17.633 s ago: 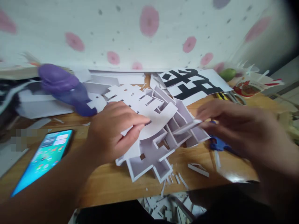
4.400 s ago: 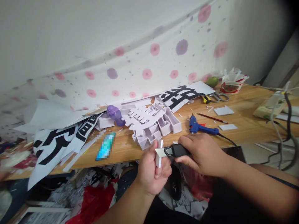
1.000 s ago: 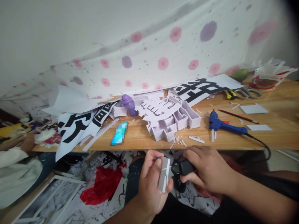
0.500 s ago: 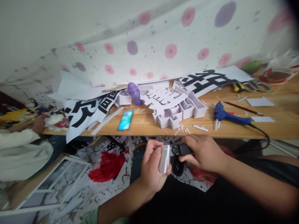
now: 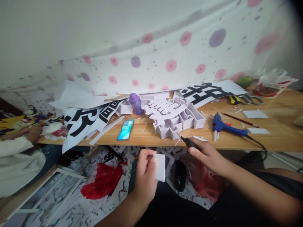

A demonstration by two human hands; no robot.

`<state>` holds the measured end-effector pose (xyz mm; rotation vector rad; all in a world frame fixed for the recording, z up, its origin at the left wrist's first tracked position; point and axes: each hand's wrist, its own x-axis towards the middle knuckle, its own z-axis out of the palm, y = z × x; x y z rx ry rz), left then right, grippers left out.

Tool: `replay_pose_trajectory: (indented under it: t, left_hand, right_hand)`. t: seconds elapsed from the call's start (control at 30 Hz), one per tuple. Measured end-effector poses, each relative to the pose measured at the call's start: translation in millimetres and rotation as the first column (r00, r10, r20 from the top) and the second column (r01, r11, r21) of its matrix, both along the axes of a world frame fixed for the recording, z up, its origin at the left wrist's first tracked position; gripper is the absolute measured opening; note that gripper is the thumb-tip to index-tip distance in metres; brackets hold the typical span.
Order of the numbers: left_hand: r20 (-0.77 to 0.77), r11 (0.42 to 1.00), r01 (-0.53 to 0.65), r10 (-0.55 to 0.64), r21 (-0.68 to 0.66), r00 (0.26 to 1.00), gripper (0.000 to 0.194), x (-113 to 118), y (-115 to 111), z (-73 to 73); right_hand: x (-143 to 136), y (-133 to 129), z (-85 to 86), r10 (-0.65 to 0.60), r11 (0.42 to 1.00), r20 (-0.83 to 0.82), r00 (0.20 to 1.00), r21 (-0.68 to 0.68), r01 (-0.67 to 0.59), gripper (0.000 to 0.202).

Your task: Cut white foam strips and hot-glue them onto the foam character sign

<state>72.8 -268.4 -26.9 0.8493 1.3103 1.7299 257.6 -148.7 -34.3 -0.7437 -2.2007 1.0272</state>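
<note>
Between the thumb and fingers of my left hand (image 5: 146, 171) is a small white piece of foam board (image 5: 160, 167), held below the table's front edge. My right hand (image 5: 208, 154) grips a black utility knife (image 5: 189, 142), its tip pointing left over the table edge, apart from the foam piece. Just beyond the knife stands a white hollow foam-board letter form (image 5: 178, 121) with open walled compartments. Thin white scraps lie by its front corner. To the right, a blue hot glue gun (image 5: 227, 126) rests on the table.
A phone (image 5: 125, 130), a purple bottle (image 5: 136, 104) and printed character sheets (image 5: 82, 121) occupy the left and middle. Scissors (image 5: 251, 99), a pencil (image 5: 240, 120) and white rectangles (image 5: 255, 114) are at right. Another person's sleeve (image 5: 16, 157) shows at far left; a red bag (image 5: 104, 181) lies below.
The knife has come away from the foam piece; my right hand moved it up and right toward the table edge. My left hand shifted slightly left and turned the piece's flat face toward me.
</note>
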Motion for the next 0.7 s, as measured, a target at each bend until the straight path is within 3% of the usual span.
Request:
replay_pose_trajectory:
  t: [0.07, 0.2, 0.27, 0.4, 0.47, 0.53, 0.63, 0.67, 0.7]
  left_hand:
    - [-0.122, 1.000, 0.009, -0.007, 0.015, 0.992, 0.016, -3, 5, -3.1]
    - [-0.259, 0.995, 0.097, -0.095, -0.003, 0.961, 0.020, 0, 13, -8.3]
    - [-0.328, 0.989, 0.150, -0.145, -0.011, 0.934, 0.020, 5, 17, -8.1]
    - [-0.447, 0.969, 0.227, -0.248, -0.101, 0.859, 0.019, 13, 24, -7.9]
    - [-0.456, 0.954, 0.268, -0.300, -0.135, 0.838, 0.023, 11, 30, -9.9]
    - [-0.548, 0.931, 0.332, -0.360, -0.153, 0.755, 0.022, 4, 37, -12.2]
    - [-0.723, 0.954, 0.268, -0.279, -0.135, 0.631, 0.019, -15, 51, -12.0]
    - [-0.750, 0.968, 0.223, -0.232, -0.115, 0.620, 0.020, -23, 57, -10.4]
    - [-0.764, 0.978, 0.190, -0.190, -0.091, 0.617, 0.020, -31, 63, -8.0]
  right_hand:
    - [-5, -7, 2.3, 0.087, 0.974, -0.116, 0.989, -0.197, -0.109, 0.038]
    - [-17, -22, 2.4, 0.097, 0.800, -0.271, 0.958, -0.551, -0.237, 0.039]
    - [-21, -27, 0.6, 0.059, 0.752, -0.322, 0.945, -0.608, -0.254, 0.039]
    - [-24, -31, 1.5, -0.002, 0.744, -0.314, 0.949, -0.635, -0.208, 0.035]
    - [-20, -27, 6.4, 0.013, 0.760, -0.292, 0.956, -0.619, -0.199, 0.034]
    - [-9, -16, 14.8, 0.060, 0.821, -0.247, 0.967, -0.539, -0.189, 0.033]
    - [30, 19, 29.5, 0.089, 0.966, -0.063, 0.994, -0.239, -0.102, 0.036]
    - [49, 36, 33.0, 0.013, 0.994, 0.028, 1.000, -0.106, -0.010, 0.040]
    - [71, 54, 34.9, -0.169, 0.986, 0.143, 0.975, 0.032, 0.166, 0.041]
